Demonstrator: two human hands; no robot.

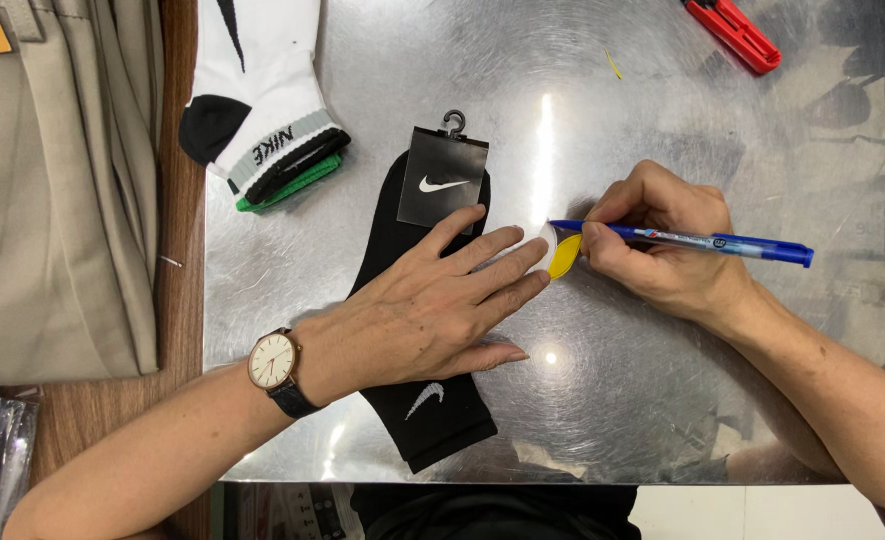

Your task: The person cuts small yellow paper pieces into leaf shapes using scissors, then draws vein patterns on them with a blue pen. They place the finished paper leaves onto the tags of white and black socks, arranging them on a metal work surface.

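view from above the person's shoulders: the left hand (pixel 432 315), wearing a wristwatch (pixel 273 362), lies flat with fingers spread across a black sock (pixel 402 300) that rests lengthwise on the shiny metal counter (pixel 642 400); its fingertips press beside a small yellow tag (pixel 565 256) just off the sock's right edge, pinning rather than gripping. the right hand (pixel 662 245) has its grip closed around a blue pen (pixel 692 240), tip touching the tag. judged step: marking the tag while it is steadied. the next move seems to call for steady downward pressure from the left fingertips and short, controlled pen strokes, since the tag is small and the counter slick. a dark card header (pixel 444 178) tops the sock; a white sock pair (pixel 262 100) lies up-left, beige cloth (pixel 62 200) far left, a red tool (pixel 734 32) well apart at the top.
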